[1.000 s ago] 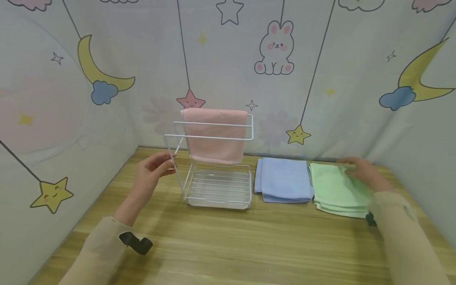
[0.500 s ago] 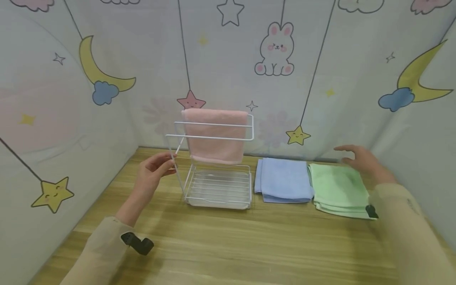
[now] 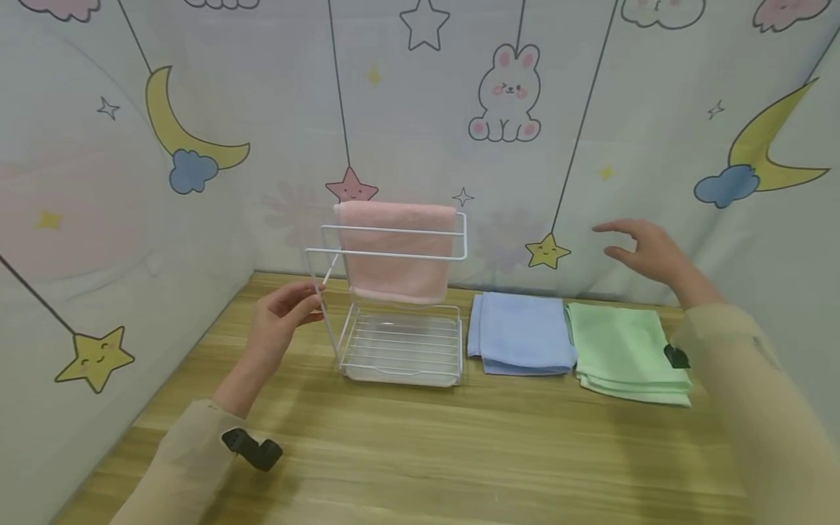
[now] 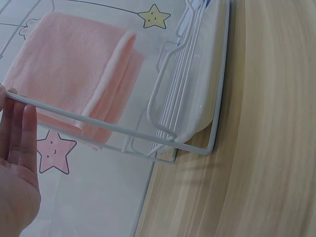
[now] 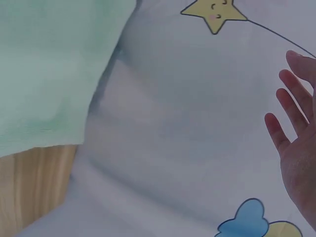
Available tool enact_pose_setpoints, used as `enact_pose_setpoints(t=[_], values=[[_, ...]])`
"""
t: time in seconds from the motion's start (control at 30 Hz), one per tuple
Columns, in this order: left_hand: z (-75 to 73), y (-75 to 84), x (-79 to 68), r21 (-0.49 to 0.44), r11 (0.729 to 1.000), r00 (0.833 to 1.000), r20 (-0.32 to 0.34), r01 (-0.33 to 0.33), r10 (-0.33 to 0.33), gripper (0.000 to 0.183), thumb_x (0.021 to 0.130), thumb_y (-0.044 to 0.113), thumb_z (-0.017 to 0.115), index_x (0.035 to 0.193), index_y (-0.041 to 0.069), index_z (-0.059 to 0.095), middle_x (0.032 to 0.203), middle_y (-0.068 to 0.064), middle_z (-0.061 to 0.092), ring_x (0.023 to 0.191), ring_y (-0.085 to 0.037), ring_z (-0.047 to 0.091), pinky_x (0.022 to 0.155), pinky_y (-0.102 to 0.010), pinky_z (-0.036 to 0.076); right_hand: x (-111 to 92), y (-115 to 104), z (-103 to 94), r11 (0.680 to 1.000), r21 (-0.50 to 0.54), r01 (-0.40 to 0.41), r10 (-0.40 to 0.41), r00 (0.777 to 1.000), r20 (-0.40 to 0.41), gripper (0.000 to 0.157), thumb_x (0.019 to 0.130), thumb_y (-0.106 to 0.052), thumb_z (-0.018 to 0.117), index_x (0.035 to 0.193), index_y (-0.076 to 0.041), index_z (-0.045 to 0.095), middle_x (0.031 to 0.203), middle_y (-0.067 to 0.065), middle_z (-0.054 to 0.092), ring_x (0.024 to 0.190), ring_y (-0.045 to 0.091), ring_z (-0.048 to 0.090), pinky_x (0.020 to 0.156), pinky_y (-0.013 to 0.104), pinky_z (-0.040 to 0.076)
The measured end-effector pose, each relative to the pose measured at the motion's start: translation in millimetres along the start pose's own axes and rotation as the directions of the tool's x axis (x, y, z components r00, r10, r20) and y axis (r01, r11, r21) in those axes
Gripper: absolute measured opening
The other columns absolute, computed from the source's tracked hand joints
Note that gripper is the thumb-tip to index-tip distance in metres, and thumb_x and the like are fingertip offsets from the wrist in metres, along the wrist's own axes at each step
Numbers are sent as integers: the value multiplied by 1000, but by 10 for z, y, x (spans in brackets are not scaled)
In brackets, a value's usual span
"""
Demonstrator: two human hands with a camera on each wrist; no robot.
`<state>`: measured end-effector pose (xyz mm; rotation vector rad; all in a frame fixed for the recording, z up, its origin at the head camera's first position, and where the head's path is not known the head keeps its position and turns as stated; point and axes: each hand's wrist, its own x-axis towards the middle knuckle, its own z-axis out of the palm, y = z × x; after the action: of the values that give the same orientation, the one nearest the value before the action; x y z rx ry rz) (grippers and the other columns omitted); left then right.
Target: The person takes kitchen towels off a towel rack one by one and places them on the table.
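My left hand [image 3: 282,310] pinches the left upright of a white wire towel rack [image 3: 387,254], with thumb and fingers about the rod. Over the rack's rearmost bar hangs a folded pink towel [image 3: 400,273]; the left wrist view shows its layered edge beside the hand's rod. My right hand [image 3: 652,251] is raised above the far edge of a folded green towel [image 3: 623,343], touching nothing, its fingers apart in the right wrist view. Left of the green one lies a folded blue towel [image 3: 523,334] on the table.
At the rack's base sits a pale tray [image 3: 400,350] under several wires. The wooden table [image 3: 420,452] runs back to a white printed curtain [image 3: 420,124], which also closes off both sides. Black camera mounts [image 3: 252,448] are strapped to the wrists.
My right hand has lifted off the green towel and moved up and leftward. The left hand keeps its hold on the rack, and the towels have stayed in place.
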<state>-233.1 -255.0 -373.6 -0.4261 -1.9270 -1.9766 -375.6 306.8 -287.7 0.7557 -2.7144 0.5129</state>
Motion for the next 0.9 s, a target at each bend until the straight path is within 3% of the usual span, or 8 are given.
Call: enact_pose_setpoints(t=[0.5,0.67,0.9], values=[[-2,9,-7,28,1000,1000,-2,14,-14,18,96,6,63,107,17,71,98,14,72,86,-3,69,80,-21,63,558,-719,-309,983,-24,181,-182,981,-65,43,92,-4,67,134,-9,60,137,17,60,127,38,51,99,57,48],[-6,13,-4,25,1000,1000,-2,9,-9,17,96,5,63,109,13,71,99,14,72,86,-4,69,80,-21,63,733,-1048,-388,968,-36,249,-250,967,-41,45,93,-4,65,137,-10,57,140,14,58,129,35,50,100,54,48],[-12,9,-4,24,1000,1000,0,12,-12,17,96,6,63,112,4,68,99,14,72,87,-4,69,81,-21,63,958,-1534,-402,939,-50,340,-339,940,17,46,94,-8,64,140,-10,54,142,12,57,133,34,50,114,54,41]])
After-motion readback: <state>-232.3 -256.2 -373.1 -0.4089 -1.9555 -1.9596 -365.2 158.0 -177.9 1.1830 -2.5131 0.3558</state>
